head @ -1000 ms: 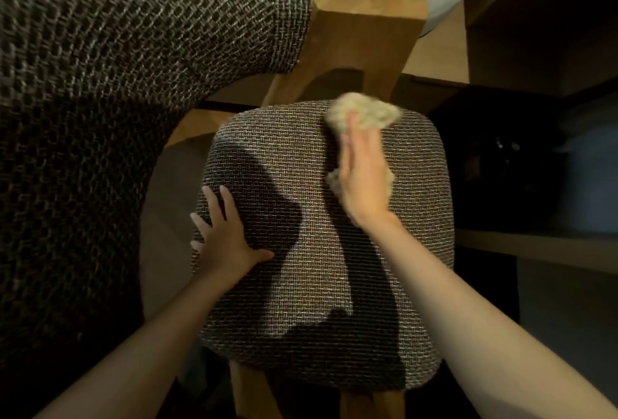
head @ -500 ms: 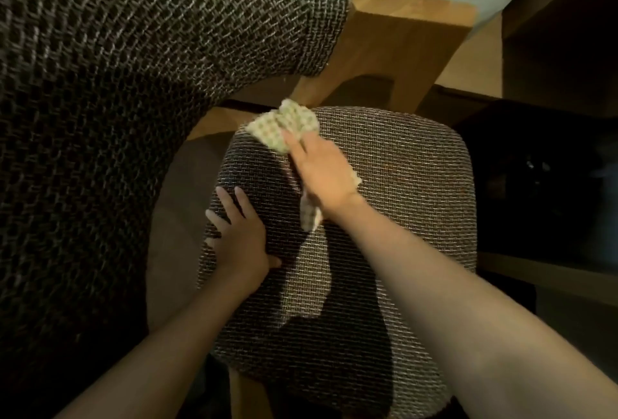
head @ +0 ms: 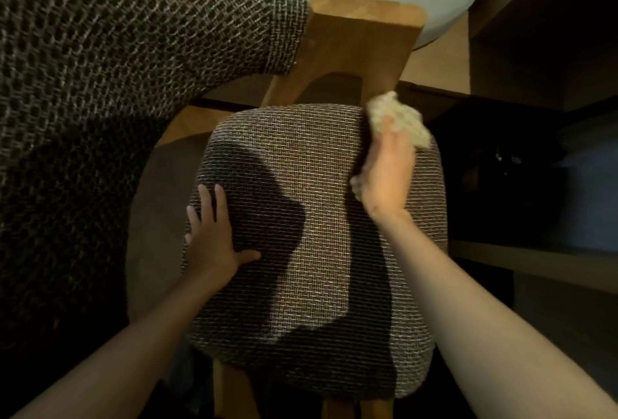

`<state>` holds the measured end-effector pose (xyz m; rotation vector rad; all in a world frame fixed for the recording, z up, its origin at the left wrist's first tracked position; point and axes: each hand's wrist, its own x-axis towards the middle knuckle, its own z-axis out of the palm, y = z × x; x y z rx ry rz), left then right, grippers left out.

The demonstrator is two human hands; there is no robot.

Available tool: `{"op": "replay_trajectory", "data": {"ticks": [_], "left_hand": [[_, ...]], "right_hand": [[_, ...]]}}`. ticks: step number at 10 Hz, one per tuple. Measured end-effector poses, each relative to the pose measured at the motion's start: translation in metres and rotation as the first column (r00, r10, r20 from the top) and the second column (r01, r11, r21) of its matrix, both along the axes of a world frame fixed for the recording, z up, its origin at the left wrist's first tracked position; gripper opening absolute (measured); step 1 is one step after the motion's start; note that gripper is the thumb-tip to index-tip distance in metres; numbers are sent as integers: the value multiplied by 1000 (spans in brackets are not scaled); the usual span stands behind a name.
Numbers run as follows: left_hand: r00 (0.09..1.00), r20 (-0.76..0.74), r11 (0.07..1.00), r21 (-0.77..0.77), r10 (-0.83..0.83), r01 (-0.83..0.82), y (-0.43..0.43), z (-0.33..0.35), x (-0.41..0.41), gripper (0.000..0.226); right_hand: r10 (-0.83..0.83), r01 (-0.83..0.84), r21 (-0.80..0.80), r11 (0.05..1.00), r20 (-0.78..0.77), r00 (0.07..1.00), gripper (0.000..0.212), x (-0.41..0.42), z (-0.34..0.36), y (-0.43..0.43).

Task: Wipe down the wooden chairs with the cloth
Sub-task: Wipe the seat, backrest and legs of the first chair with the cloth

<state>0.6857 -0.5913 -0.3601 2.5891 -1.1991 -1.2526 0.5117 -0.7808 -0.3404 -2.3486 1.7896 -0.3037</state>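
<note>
No text, label, brand, number or sign can be read on any surface in this view.

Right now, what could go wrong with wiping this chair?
1. The cloth is bunched at the back right corner of the seat cushion. The right hand seems only to press it flat, so it might slip off the edge.
2. The cushion's rough weave might snag the cloth.
3. The left hand leans near the cushion's left edge, so the chair could perhaps tip or slide.
</note>
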Motion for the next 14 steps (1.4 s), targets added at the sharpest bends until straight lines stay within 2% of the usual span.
{"op": "replay_trajectory", "data": {"ticks": [1, 2, 3, 4, 5, 6, 7, 8, 9, 10, 11, 12, 13, 14], "left_hand": [[1000, 14, 1000, -23, -15, 15, 12, -3, -1, 125], [1000, 25, 1000, -22, -3, 4, 19, -5, -2, 123], [998, 27, 997, -50, -52, 53, 29, -6, 2, 123], [994, 49, 995, -42, -93, 95, 33, -8, 4, 123], [990, 64, 992, -2, -126, 127, 33, -9, 3, 125], [984, 100, 989, 36, -149, 146, 35, -9, -1, 128], [983, 117, 990, 10, -141, 141, 36, -9, -4, 131], [983, 120, 989, -34, -141, 146, 36, -10, -4, 130], [981, 121, 984, -74, -153, 162, 38, -11, -3, 127], [980, 114, 980, -96, -161, 172, 39, -12, -1, 124], [981, 117, 979, -110, -158, 170, 40, -12, -1, 123], [983, 110, 980, -112, -150, 162, 38, -10, -2, 125], [982, 107, 981, -95, -158, 168, 36, -9, -1, 126], [981, 101, 982, -80, -164, 172, 35, -9, 0, 125]], "right_hand": [[475, -479, 174, 861, 62, 878, 39, 83, -6, 39], [516, -571, 295, 766, 248, 820, 46, 147, -53, 68], [535, -566, 202, 799, 189, 823, 42, 132, -54, 76], [652, -664, 219, 715, 133, 747, 38, 94, -41, 78], [795, -776, 251, 579, 36, 606, 26, 59, -34, 87], [852, -829, 206, 520, -61, 519, 32, 41, -39, 74], [549, -545, 70, 836, -90, 831, 44, 33, -44, 49], [196, -189, 100, 977, -68, 978, 44, 45, -40, 68], [384, -378, 354, 855, 57, 922, 23, 67, -36, 111], [606, -604, 340, 721, 113, 787, 30, 57, -32, 114], [575, -515, 335, 789, -108, 811, 28, 17, -30, 85], [32, 9, 199, 980, -201, 979, 40, -11, -26, 71], [12, 24, 195, 981, -183, 983, 40, 23, -27, 96], [430, -405, 297, 865, -19, 903, 43, 60, -27, 133]]}}
